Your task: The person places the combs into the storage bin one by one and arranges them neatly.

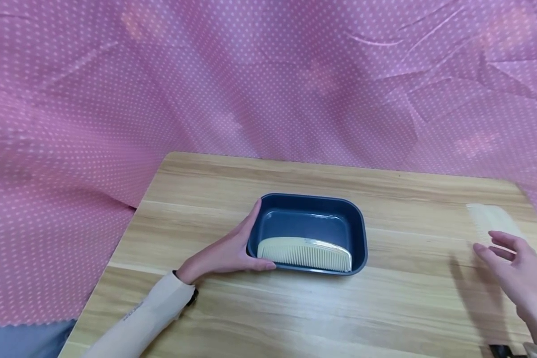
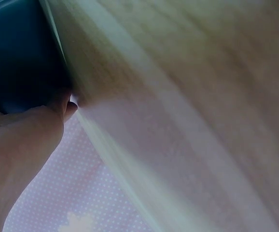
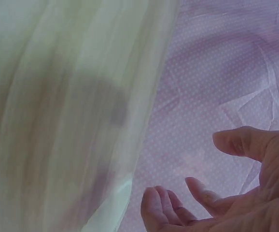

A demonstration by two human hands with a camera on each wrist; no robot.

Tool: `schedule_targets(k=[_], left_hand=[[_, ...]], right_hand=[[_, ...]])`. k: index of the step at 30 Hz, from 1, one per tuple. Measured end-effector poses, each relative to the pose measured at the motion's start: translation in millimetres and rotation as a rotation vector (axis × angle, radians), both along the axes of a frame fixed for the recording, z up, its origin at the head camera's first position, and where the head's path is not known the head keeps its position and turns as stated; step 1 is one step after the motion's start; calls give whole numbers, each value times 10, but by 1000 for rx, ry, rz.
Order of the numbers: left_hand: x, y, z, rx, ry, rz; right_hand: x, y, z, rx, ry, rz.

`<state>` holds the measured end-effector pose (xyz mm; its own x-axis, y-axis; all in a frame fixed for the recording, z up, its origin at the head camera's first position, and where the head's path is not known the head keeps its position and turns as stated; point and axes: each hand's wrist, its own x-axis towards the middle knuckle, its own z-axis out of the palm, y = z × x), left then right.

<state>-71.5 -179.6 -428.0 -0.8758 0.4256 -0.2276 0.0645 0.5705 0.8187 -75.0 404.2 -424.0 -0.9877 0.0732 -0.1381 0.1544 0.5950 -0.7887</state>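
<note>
One comb (image 1: 304, 254) lies in the blue tray (image 1: 300, 223).
Left hand (image 1: 237, 252) holds the tray; right hand (image 1: 521, 273), loose and empty, is near the other comb (image 1: 496, 219) on the table (image 1: 385, 313): best pinch its smooth back.

The box (image 1: 295, 226), of smooth plastic or coated metal, I cannot tell which, has a soft gloss on its floor; the comb (image 1: 304, 252) inside it looks like hard plastic, shiny along its back. Right of the box, a second comb (image 1: 496, 219) looks like smooth plastic. Under the box, the table (image 1: 385, 303) shows smooth wood grain with a faint sheen, while the curtain (image 1: 268, 89) behind the box is matt, creased cloth.
</note>
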Motion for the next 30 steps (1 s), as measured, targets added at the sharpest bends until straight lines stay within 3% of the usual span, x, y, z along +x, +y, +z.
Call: schedule_targets(k=[7, 16, 22, 30], left_hand=[[-8, -12, 6, -4, -7, 3], [-14, -28, -34, 5, -5, 1], [-18, -33, -56, 6, 0, -4], [-12, -43, -58, 0, 7, -9]], right_hand=[[-49, 129, -76, 64, -72, -7], [-39, 165, -122, 298, 62, 22], [-74, 311, -230, 435, 29, 29], [-79, 358, -294, 411, 12, 12]])
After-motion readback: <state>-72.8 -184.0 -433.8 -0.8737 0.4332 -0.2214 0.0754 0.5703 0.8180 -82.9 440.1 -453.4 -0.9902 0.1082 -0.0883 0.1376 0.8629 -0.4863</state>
